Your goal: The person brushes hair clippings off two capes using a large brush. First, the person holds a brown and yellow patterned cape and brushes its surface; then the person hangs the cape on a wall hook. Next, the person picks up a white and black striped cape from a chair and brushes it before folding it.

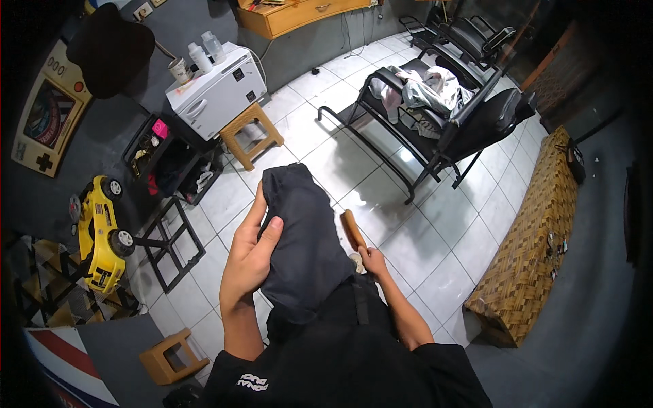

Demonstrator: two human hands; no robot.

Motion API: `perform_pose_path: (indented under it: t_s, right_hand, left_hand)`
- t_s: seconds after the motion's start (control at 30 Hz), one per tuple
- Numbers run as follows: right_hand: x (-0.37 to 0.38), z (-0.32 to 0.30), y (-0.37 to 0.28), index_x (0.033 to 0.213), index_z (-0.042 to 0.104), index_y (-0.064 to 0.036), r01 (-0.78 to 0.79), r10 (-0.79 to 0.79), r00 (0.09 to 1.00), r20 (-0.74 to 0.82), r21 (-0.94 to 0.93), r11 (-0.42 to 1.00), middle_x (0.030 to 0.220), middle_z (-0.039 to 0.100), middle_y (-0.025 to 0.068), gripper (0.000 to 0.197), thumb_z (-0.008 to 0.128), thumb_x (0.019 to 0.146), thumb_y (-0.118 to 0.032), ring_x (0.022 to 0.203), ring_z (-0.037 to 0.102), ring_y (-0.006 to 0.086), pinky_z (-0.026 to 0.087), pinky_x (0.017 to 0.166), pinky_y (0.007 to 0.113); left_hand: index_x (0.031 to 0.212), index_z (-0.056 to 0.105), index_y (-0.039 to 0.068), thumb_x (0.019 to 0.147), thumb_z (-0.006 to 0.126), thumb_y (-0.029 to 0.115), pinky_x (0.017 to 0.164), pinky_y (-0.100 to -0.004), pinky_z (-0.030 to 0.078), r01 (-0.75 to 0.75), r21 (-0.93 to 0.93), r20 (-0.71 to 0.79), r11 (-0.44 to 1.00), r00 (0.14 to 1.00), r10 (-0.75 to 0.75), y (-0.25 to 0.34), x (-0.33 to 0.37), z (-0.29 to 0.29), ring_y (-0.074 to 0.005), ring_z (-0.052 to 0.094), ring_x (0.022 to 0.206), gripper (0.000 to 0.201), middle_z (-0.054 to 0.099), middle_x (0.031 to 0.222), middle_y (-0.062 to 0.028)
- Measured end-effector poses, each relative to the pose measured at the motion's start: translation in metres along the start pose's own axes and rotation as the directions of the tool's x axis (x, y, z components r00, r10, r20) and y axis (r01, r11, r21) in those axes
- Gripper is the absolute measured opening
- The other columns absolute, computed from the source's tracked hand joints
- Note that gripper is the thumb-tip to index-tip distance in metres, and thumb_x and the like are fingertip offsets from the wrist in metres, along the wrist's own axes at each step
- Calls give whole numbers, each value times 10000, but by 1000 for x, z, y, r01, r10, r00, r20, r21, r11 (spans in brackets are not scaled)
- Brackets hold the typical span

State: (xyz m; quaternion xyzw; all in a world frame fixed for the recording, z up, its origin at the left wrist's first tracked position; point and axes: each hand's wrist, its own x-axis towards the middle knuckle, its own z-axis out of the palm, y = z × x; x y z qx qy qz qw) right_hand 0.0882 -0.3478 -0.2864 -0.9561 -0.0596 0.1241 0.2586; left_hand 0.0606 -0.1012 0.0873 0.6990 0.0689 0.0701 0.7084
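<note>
My left hand (253,262) holds up a dark, soft fabric bag (303,238) in front of my body, its thumb lying across the near side and the fingers behind it. To the right, my right hand (372,262) is closed on a brown wooden-looking brush (352,230), whose long, slightly curved top sticks out past the fingers. A small pale patch shows beside that hand, partly covered by the bag; I cannot make out what it is. The brush is apart from the bag's upper part.
A black reclining chair (452,126) with a silvery cloth stands ahead right. At the left are a white cabinet (221,95) with bottles, a tan stool (252,136), a black metal frame (170,248) and a yellow toy car (102,234). A woven-covered bench (524,251) lines the right side.
</note>
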Motion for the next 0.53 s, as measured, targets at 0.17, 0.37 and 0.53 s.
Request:
perform_pose_path:
  t_s: [0.17,0.37,0.53]
  right_hand:
    - [-3,-67,-87,833,524,-12,-216,86,976,200,832,511,587,461,10,488,430,946,-478,540,451,94,370,485,260]
    - [-34,-149,-166,785,455,-26,409,-323,905,-278,781,473,548,388,34,544,457,903,-557,487,402,127,318,446,276]
    - [-23,-89,-124,867,515,-27,428,-283,903,-322,628,650,568,495,108,504,481,901,-529,501,542,234,395,471,325]
  left_hand:
    - [1420,224,-51,928,480,91,1075,-281,224,33,41,15,999,999,-33,-8,-2,-2,-204,323,1318,572,295,1456,-147]
    - [1422,273,37,909,448,22,983,-280,339,-128,448,186,885,981,48,3,-6,12,-204,481,1198,542,525,1268,-226]
    - [1407,318,55,911,464,29,946,-254,361,-133,394,83,910,991,109,11,-3,2,-194,494,1176,517,554,1251,-192]
